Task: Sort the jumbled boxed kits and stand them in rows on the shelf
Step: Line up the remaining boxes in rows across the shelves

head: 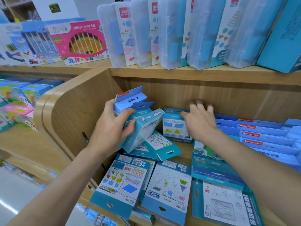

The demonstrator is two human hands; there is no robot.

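Fingertips (199, 102) blurred, tall teal box (283, 38) cut off at right edge

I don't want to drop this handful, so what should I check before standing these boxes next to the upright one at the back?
1. Grip: ok. The left hand has fingers and thumb curled round the held boxes.
2. Free hand: not ok. The right hand is spread, and only its thumb touches the upright box.
3. Row start: ok. The upright box stands near the back panel.
4. Landing spot: not ok. A tilted teal box lies beside it.
5. Same kit in hand: cannot tell, because the faces are partly hidden.
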